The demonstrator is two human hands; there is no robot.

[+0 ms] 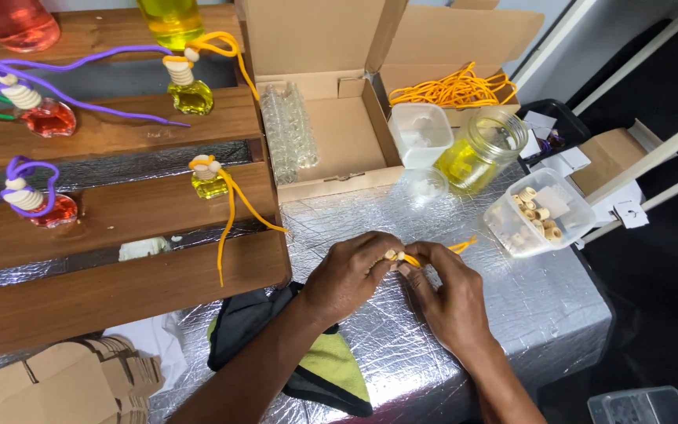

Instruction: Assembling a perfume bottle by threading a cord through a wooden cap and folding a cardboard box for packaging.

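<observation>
My left hand [348,276] and my right hand [447,292] meet over the foil-covered table [527,314]. Together they pinch a small wooden bead [391,255] threaded on a yellow cord [457,246]. The cord's free end sticks out to the right past my right fingers. Both hands' fingertips are closed tight around the bead and cord, which hide most of it.
A wooden slatted rack [119,212] on the left holds small bottles of yellow [210,179] and red [49,118] liquid with corded caps. Behind are open cardboard boxes [339,126] with glass vials and yellow cords [453,88], a jar of yellow liquid [482,149], and a tub of wooden caps [539,212].
</observation>
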